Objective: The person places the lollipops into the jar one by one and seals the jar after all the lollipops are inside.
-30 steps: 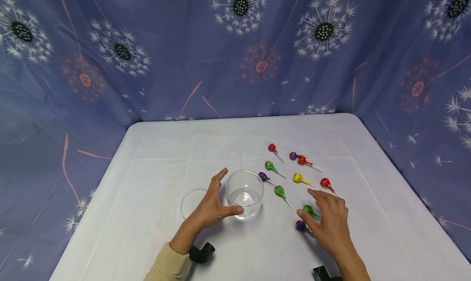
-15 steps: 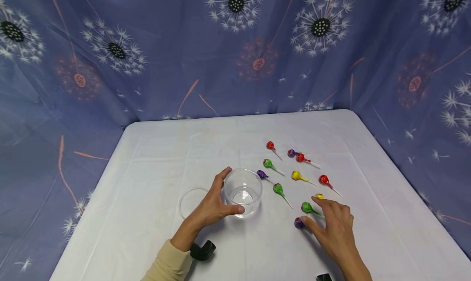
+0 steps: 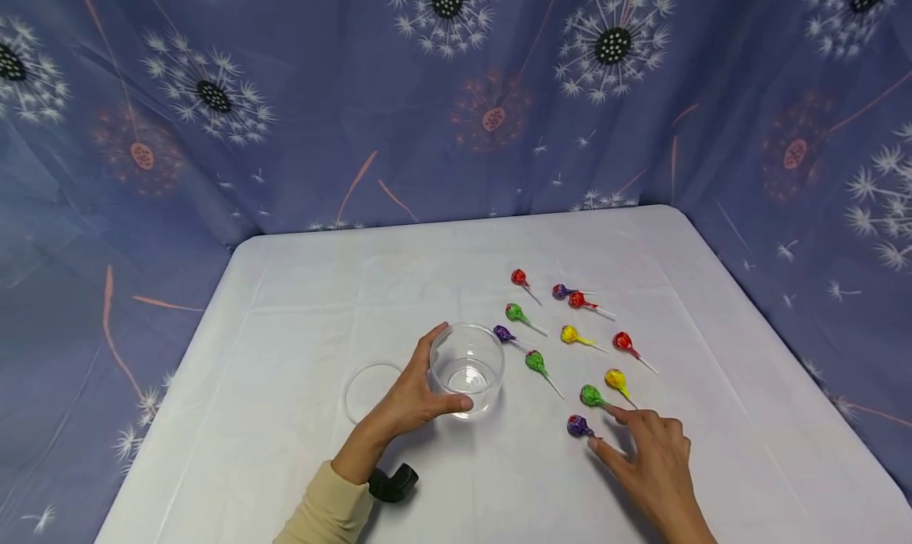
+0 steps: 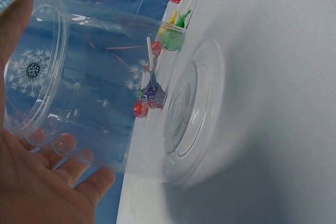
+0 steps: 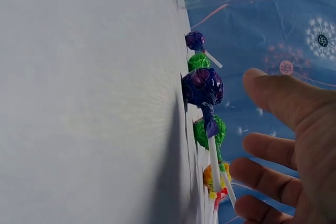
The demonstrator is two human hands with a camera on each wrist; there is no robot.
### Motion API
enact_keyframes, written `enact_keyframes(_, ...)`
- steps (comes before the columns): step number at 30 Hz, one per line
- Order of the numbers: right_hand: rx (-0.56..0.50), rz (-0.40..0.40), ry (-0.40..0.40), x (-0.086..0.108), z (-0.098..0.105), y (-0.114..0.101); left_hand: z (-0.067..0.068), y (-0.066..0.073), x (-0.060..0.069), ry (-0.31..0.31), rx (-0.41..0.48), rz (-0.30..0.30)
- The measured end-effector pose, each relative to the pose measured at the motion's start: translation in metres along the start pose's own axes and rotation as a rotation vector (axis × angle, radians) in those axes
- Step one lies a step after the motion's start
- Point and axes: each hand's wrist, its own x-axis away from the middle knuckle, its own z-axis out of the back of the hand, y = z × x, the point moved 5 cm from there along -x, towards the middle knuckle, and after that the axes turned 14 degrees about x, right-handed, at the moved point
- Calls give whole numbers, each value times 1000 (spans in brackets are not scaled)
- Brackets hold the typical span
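My left hand [image 3: 413, 397] holds a clear plastic jar [image 3: 466, 362] around its side, thumb in front and fingers behind. The jar stands upright on the white cloth, with nothing seen inside. In the left wrist view, lollipops show through its wall. My right hand [image 3: 651, 457] hovers with parted thumb and fingers around the stick end of a near purple lollipop [image 3: 579, 426]. A green lollipop [image 3: 590, 395] and a yellow lollipop [image 3: 615, 380] lie just beyond its fingertips. The right wrist view shows a gap between the hand and the purple lollipop [image 5: 203, 87].
More lollipops lie scattered behind, among them a red lollipop [image 3: 623, 340] and a green lollipop [image 3: 534, 361] right of the jar. A clear round lid [image 3: 347, 393] lies left of the jar. A patterned blue curtain [image 3: 321, 93] hangs behind the table [image 3: 306, 291].
My right hand has drawn back toward me and lowered near the purple lollipop's stick, uncovering the yellow and green lollipops. The left hand stays at the jar. The head view has shifted slightly.
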Motion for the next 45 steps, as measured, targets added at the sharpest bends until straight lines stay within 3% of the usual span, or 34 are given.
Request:
enact_keyframes(8,20,12,15,3,0,1,1,2,-1,-26,30,-28)
enact_keyframes(18,90,-45,-104,3,-3,2,1,1,-3,-34,45,-14)
enact_keyframes(26,93,-48,-113,4,-4,3,1,0,-2,-22,43,-23)
enact_keyframes(35,69,-99,-271,5,-12,9,1,-1,-2,-15,39,-12)
enact_keyframes(45,16,-190,-380,8,-24,19,0,-2,0,-38,55,-13)
